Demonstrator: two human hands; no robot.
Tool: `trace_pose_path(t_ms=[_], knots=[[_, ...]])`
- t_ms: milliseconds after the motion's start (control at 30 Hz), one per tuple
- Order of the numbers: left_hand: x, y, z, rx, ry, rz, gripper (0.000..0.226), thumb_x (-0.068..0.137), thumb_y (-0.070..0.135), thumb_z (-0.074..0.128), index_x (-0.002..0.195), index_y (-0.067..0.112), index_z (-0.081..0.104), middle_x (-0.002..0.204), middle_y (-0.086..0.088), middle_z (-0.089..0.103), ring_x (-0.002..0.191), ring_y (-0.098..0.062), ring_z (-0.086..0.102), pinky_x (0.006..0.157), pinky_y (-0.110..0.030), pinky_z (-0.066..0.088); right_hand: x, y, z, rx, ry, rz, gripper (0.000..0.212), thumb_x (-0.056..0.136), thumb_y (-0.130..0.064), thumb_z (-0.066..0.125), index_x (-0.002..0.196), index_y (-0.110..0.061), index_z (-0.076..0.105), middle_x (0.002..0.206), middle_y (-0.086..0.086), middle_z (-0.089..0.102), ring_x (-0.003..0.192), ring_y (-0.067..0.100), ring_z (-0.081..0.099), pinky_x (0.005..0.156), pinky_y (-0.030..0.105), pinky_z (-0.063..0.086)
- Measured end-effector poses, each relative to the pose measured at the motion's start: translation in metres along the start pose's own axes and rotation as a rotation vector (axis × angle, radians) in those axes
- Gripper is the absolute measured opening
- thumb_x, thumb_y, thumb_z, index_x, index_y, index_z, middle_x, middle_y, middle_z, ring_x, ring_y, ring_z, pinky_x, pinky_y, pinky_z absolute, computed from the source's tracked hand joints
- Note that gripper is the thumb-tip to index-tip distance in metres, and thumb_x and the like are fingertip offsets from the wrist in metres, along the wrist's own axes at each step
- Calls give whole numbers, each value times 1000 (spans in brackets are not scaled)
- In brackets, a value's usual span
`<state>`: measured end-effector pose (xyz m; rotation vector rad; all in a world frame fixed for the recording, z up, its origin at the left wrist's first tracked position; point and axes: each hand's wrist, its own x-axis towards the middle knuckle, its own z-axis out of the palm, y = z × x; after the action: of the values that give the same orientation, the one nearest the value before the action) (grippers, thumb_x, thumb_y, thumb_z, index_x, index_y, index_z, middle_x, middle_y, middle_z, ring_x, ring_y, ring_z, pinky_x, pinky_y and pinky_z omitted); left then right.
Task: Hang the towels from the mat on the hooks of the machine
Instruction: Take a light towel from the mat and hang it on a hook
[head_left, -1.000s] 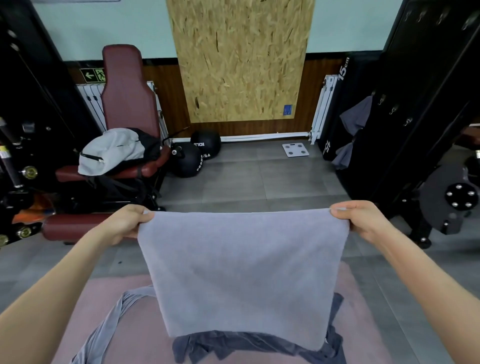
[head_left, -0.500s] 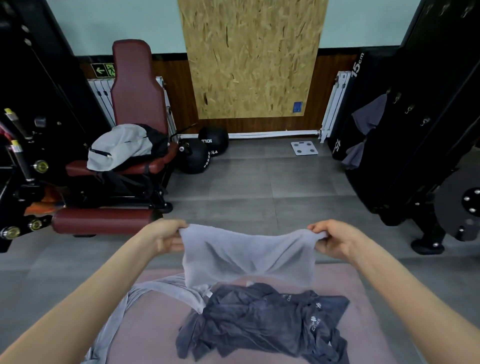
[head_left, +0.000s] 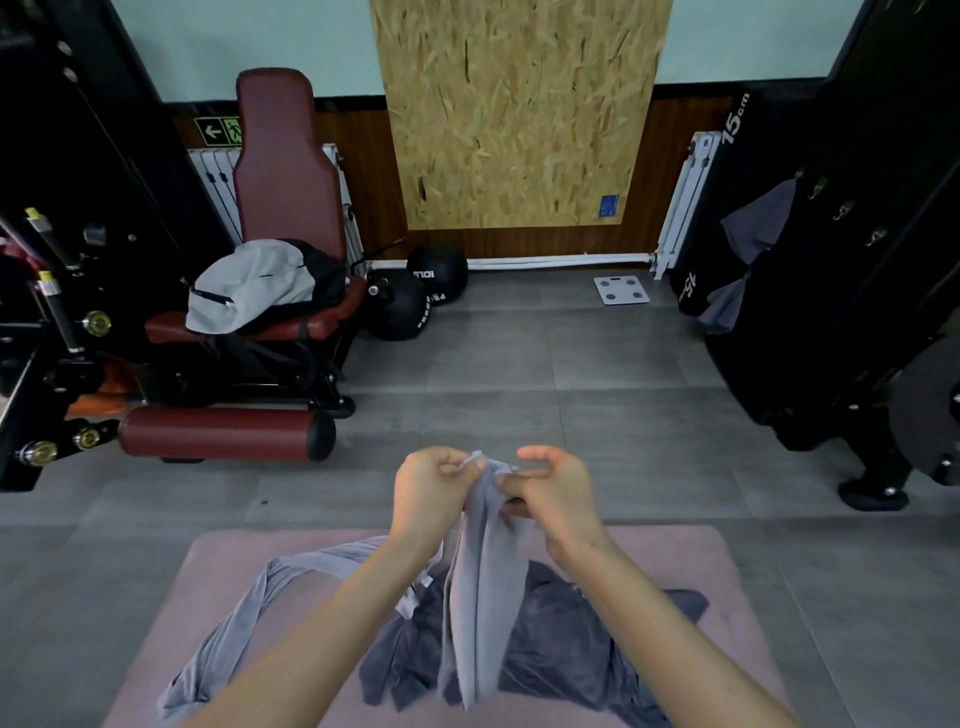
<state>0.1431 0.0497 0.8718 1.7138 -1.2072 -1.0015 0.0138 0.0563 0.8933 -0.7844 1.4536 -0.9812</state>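
Observation:
A light grey towel (head_left: 480, 587) hangs folded lengthwise from both my hands above the pink mat (head_left: 691, 566). My left hand (head_left: 431, 488) pinches its top edge, and my right hand (head_left: 550, 493) grips the same top right beside it. Under it on the mat lie a dark grey towel (head_left: 561, 654) in a heap and another light grey towel (head_left: 244, 618) stretched to the left. The black machine (head_left: 852, 218) stands at the right with small hooks (head_left: 841, 210) on its side; two grey towels (head_left: 758, 228) hang there.
A dark red seat machine (head_left: 285, 171) with a grey bag (head_left: 249, 283) stands at the left. Two black medicine balls (head_left: 415, 296) and a white scale (head_left: 621, 289) lie by the back wall. Grey floor stretches between the mat and the machines.
My hands came together from wide apart, bringing the towel's two top corners together. The towel went from spread flat to folded and hanging narrow.

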Motion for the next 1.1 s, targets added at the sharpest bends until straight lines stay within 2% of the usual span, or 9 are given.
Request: trace_pose_path(t_ms=[167,267,367,500,600,667,767,967,1100], knots=[[-3,3,-8,63,-109,44,46,72,48,57,72,2,61,70,-23,63,65,-20,55,75,-50,54,-14,-16,-6,161,-110,108,49,78,20,47,119,-6,50,87,22,63,69,27,63,52,21,56],[-8,9,-12,72,-207,73,22,75,33,75,83,14,67,75,-3,72,80,-17,68,82,-40,55,-16,-24,-8,198,-196,158,61,77,26,31,129,-1,45,104,30,60,68,29,60,47,22,54],[-9,16,-18,164,-268,152,42,58,27,89,89,17,63,81,4,72,77,-8,67,73,-24,53,-18,-28,-10,120,-274,144,61,79,23,41,134,-3,44,110,23,62,66,21,59,61,25,53],[-1,20,-30,253,-295,231,33,59,21,88,81,18,63,76,-1,70,67,-9,61,65,-24,47,-16,-24,-20,33,-442,100,73,78,26,38,139,-15,36,100,16,69,83,26,69,74,32,58],[4,21,-41,198,-255,244,19,66,16,84,77,17,68,77,0,72,73,-14,68,69,-24,51,-9,-21,-33,-84,-448,-39,65,78,26,41,130,-13,45,96,9,72,80,13,71,67,24,57],[8,27,-49,183,-255,260,16,67,15,83,76,16,69,77,3,73,75,-15,69,72,-26,53,4,-14,-51,-220,-202,-282,49,76,24,46,116,-2,58,80,-2,72,64,-3,64,62,13,49],[8,38,-61,140,-311,285,16,69,10,81,75,14,68,74,5,72,69,-8,67,67,-18,51,22,0,-84,-661,120,-608,36,74,4,64,103,-19,67,77,-23,66,76,-7,55,75,10,41],[4,55,-78,145,-365,333,17,66,6,82,70,16,68,70,4,70,66,-5,63,64,-16,50,30,22,-97,-1115,-197,-811,62,56,-18,56,113,-42,59,133,-8,47,124,14,36,89,30,23],[5,64,-89,105,-373,340,17,65,4,80,71,13,68,70,4,70,66,-6,64,64,-16,51,43,30,-87,-1250,-315,-825,53,60,-39,63,113,-43,60,149,3,32,135,22,26,107,36,13]])
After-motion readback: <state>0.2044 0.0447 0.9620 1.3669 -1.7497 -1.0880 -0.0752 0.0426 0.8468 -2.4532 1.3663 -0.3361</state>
